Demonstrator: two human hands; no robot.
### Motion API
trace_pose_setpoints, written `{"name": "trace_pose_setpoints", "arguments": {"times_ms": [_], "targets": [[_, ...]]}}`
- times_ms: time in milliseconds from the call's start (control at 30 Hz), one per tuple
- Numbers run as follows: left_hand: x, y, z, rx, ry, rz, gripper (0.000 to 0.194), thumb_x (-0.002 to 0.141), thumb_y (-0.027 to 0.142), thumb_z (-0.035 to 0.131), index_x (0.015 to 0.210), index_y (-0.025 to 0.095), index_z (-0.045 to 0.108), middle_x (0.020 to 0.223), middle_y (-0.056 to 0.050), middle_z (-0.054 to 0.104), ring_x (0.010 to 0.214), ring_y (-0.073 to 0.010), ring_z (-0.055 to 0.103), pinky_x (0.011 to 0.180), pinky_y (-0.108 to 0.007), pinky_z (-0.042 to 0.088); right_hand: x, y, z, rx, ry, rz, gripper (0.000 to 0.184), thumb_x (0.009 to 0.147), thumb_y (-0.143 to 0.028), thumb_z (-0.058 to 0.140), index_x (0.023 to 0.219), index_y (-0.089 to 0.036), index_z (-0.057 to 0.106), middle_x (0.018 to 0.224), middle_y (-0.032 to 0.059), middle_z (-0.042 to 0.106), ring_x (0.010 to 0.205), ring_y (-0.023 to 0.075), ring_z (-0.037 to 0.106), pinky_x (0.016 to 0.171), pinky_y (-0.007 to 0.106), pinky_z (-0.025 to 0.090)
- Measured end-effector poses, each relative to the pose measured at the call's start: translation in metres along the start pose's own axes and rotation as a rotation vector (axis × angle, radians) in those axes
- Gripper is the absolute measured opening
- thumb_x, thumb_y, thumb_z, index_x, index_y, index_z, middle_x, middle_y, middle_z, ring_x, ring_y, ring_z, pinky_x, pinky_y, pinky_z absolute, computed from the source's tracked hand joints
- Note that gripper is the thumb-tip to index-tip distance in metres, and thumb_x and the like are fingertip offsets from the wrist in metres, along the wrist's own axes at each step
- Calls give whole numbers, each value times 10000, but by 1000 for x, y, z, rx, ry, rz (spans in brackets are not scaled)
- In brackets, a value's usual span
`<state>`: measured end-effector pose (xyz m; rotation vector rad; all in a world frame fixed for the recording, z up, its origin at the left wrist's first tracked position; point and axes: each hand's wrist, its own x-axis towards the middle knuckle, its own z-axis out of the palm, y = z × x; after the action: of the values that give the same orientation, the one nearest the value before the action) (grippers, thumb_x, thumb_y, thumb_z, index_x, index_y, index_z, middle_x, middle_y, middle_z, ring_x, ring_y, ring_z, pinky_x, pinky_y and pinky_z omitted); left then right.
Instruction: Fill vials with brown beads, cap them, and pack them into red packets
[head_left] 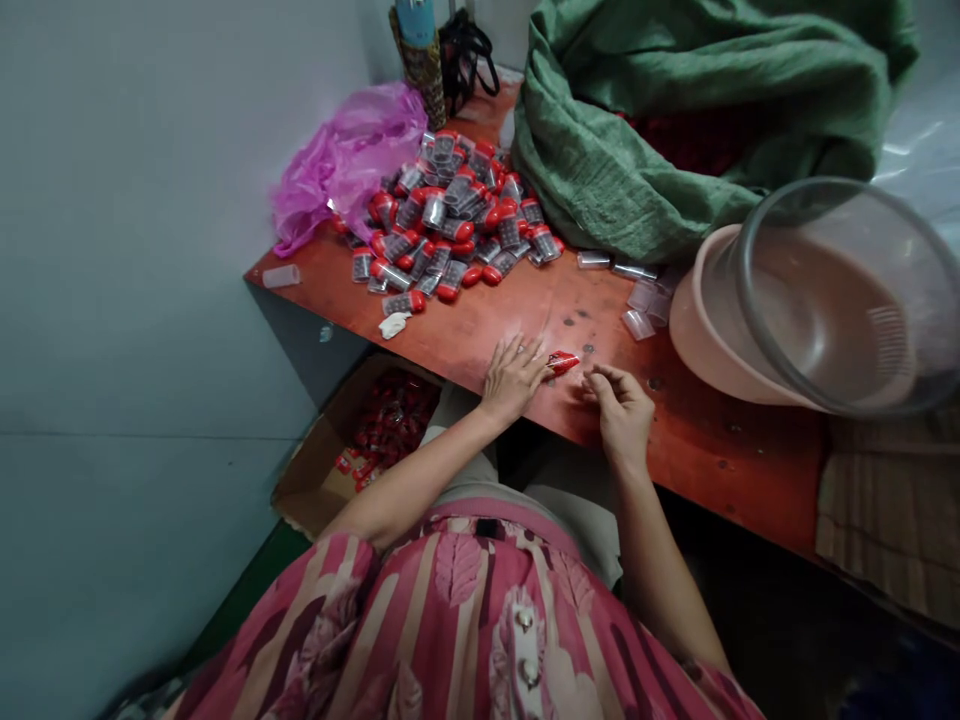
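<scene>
My left hand [516, 378] lies on the table with its fingers stretched out and apart. Its thumb side touches the left end of a small shiny red piece [563, 363], whose exact kind I cannot make out. Just right of that piece, my right hand [624, 402] is closed with thumb and forefinger together; whatever might be between them is too small to see. Farther back rises a heap of small clear containers with red caps [450, 215], dark inside.
The red tabletop [495, 310] carries a pink plastic bag [349, 150], a green sack [622, 170], clear tubes [639, 323], a white scrap [394, 325], a pink basin [705, 320] and a clear basin [847, 390]. Below left, a cardboard box [300, 485] holds red pieces.
</scene>
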<state>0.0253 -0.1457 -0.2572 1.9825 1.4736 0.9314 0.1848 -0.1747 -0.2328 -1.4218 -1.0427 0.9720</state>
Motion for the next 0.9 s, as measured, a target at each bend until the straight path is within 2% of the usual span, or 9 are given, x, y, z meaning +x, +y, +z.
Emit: {"name": "trace_pose_setpoints", "arguments": {"times_ms": [100,267,367,467,533,600,733,833,900], "targets": [[-1,6,-4,-122,60,-20,245,824,302,517,1030,282,648,1301,-42,524,1314,-247,322,1093,-489,147,13,0,11,52,-73,37,420,685,-379,671,1050,-189,585,976,53,667,803,155,639,605,267,541],[-4,15,-24,-453,143,-113,272,761,342,601,1009,248,664,1179,-54,610,1171,-240,491,1009,-385,334,21,-14,36,209,-172,111,441,621,-299,730,1017,-186,574,751,-13,675,620,113,625,621,265,522],[-7,10,-41,-685,56,-292,290,744,435,594,839,180,695,849,-45,688,865,-211,623,804,-321,465,23,-26,48,157,-276,170,470,563,-288,770,979,-182,579,663,-33,651,555,112,598,561,252,493],[-12,-3,-55,-936,-61,-494,346,683,477,638,684,133,675,627,-27,639,636,-159,610,641,-285,492,31,-31,54,25,-396,152,495,540,-334,777,963,-166,582,576,-49,603,486,110,550,501,246,446],[-18,-13,-63,-1021,-33,-599,349,634,465,687,680,120,675,631,-35,641,592,-137,600,610,-278,501,40,-29,54,-145,-420,63,492,559,-367,758,971,-161,588,544,-53,572,467,111,521,490,247,416],[-24,-20,-70,-1048,20,-664,337,603,439,722,668,111,680,635,-47,648,576,-124,600,605,-275,513,52,-27,52,-449,-422,-62,447,566,-371,748,939,-164,616,549,-34,572,491,125,519,504,257,394],[-35,-28,-80,-1117,117,-786,313,553,376,774,637,92,674,596,-58,646,531,-107,596,550,-234,520,77,-31,59,-1034,-416,-339,352,605,-409,725,868,-185,660,796,77,647,721,218,582,594,304,400],[-37,-31,-83,-1233,223,-873,324,516,344,802,623,81,646,586,-48,639,490,-93,584,490,-200,510,102,-40,87,-1108,-401,-597,265,790,-330,558,1007,-194,624,1017,111,621,916,255,552,702,341,408],[-36,-33,-83,-1310,294,-908,330,500,322,813,641,83,634,587,-37,636,474,-86,577,469,-194,510,122,-44,112,-1102,-494,-743,266,833,-171,455,1065,-177,586,1134,115,582,1004,249,504,772,348,385]]}}
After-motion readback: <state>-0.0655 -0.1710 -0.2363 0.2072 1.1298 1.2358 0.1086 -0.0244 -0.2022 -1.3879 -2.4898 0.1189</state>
